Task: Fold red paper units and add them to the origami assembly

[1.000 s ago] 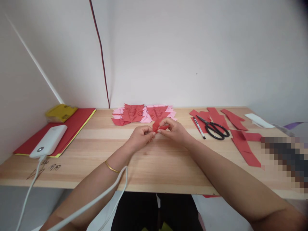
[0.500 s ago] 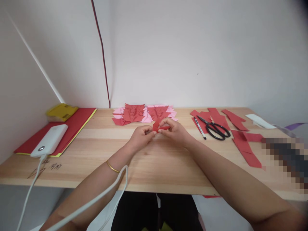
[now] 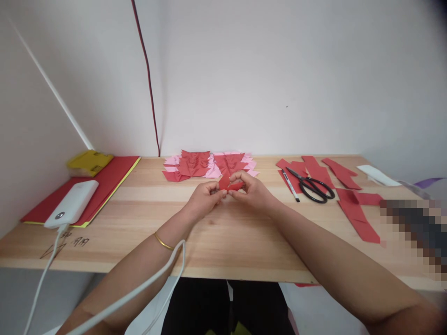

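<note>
A small folded piece of red paper (image 3: pixel 224 182) is held between my hands above the middle of the table. My left hand (image 3: pixel 205 197) pinches its left side between thumb and fingers. On the other side, my right hand (image 3: pixel 252 190) grips a flap of it, thumb below and fingers curled over the top. Parts of the paper are covered by my fingertips. Just behind my hands lie rows of folded red paper pieces (image 3: pixel 194 164) together with folded pink paper pieces (image 3: pixel 212 171).
Black-handled scissors (image 3: pixel 316 190) and a white pen (image 3: pixel 290 185) lie right among red paper strips (image 3: pixel 359 222). A white strip (image 3: pixel 379 176) is farther right. At left, a white power bank (image 3: pixel 73 202) with a cable and a yellow packet (image 3: pixel 90 162) rest on red sheets (image 3: pixel 115 179).
The red paper's upright flap has tilted lower and shifted slightly left. My right fingers have moved a little left, closer to my left hand.
</note>
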Available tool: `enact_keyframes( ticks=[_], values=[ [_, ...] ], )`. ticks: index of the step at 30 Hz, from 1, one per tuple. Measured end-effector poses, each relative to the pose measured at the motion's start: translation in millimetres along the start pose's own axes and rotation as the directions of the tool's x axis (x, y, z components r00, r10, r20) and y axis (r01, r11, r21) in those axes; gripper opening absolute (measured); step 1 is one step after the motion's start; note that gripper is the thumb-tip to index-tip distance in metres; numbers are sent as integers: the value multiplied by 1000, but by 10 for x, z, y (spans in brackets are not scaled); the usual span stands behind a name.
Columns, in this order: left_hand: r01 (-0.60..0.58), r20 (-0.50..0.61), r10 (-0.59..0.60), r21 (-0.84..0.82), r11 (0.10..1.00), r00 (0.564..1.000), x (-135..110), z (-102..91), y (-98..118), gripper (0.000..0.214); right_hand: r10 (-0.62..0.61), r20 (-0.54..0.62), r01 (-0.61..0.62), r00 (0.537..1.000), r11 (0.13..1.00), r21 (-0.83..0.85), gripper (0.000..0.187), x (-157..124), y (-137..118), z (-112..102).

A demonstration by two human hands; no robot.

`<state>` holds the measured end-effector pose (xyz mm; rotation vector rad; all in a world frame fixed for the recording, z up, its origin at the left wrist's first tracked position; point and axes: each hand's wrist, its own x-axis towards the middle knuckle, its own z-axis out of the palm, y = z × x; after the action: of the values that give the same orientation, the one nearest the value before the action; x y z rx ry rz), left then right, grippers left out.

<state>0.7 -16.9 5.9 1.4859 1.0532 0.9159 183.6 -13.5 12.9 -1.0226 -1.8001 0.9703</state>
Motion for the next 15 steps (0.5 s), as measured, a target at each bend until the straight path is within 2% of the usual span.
enact_keyframes(
  ticks=[5,7,9,11,13,15],
  values=[
    [-47,10,47,90,995,999,-17,0,37,22,-69,-3,69,998,998,-1,29,-3,7,31],
    [-106,-38,119,248,963,992,-16,14,58,21,-64,19,64,998,998,28,25,-2,6,40],
    [-161,-91,222,439,884,971,-10,31,73,23,-40,33,38,999,998,46,22,-3,2,47],
    [-185,-100,285,552,813,953,-4,43,79,24,-11,27,9,1000,998,56,22,-4,1,53],
    [-187,-81,279,565,804,957,-3,49,79,23,4,22,-5,1000,997,78,23,-5,4,60],
    [-169,-70,239,523,836,968,-8,50,80,21,13,22,-15,1000,995,99,23,-5,9,64]
  ],
)
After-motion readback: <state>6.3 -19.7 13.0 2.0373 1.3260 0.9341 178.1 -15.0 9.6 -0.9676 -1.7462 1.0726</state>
